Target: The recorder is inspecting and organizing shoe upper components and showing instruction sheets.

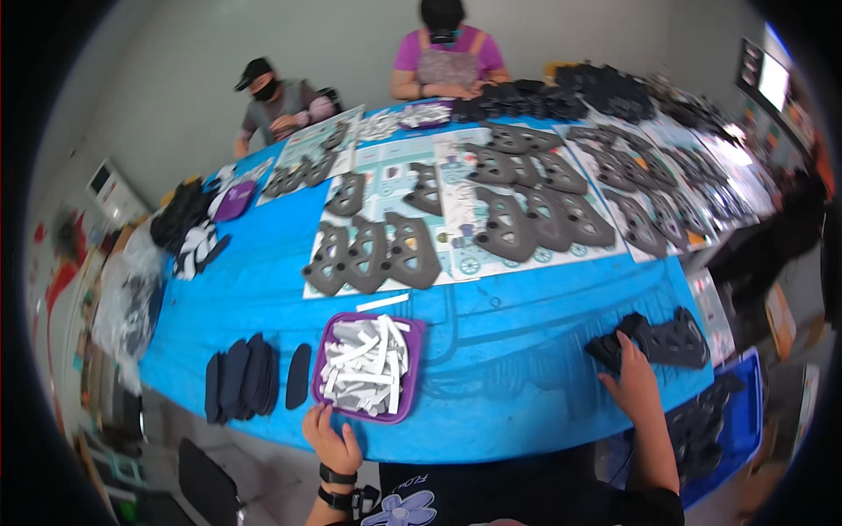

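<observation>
Head view: left hand (336,443) half-curled, empty, at basket (415,368); right hand (635,383) splayed on cut-outs (674,344), grip unclear.

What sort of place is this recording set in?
Probably a small workshop for hand assembly: rows of matching dark grey pieces lie across the blue table, white strips fill a purple basket, and two co-workers are on the far side.

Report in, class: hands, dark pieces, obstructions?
Left hand at basket, near-left corner. Right hand on dark pieces. Loose white strip beyond basket, seemingly blocking neither hand.
</observation>
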`<state>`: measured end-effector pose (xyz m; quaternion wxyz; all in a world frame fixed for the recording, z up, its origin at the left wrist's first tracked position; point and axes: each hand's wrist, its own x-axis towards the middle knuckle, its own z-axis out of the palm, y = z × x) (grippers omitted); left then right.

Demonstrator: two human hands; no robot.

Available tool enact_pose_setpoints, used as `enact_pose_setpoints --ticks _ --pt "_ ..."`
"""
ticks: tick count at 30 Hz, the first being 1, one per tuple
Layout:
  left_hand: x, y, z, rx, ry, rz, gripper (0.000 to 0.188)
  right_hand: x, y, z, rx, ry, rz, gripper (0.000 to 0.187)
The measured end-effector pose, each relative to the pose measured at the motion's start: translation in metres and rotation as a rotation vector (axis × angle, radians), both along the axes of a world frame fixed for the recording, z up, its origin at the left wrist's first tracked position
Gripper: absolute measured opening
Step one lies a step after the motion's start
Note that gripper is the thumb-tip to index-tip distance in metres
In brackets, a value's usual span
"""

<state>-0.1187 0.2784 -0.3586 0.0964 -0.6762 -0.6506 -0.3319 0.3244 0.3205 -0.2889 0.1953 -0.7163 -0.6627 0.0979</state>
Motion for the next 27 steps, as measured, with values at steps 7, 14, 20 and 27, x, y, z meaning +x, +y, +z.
enact_pose_setpoints --ticks 7,14,20,27 --pt "-0.015 -0.01 -0.014 -0.014 0.051 -0.159 0.036 -0.007 -0.014 -0.033 0.163 0.236 -0.226 0.041" --pt "0.003 -0.013 0.015 0.217 -0.109 -0.552 0.036 -0.009 -0.033 -0.024 0.434 0.257 -0.048 0.031" --pt "0.128 0.008 0.097 -0.405 -0.645 -1.123 0.067 -0.04 -0.068 0.003 0.722 0.216 0.293 0.035" --pt "0.238 0.002 0.068 -0.492 -1.329 -1.423 0.066 -0.053 -0.106 -0.011 0.77 0.328 0.462 0.032"
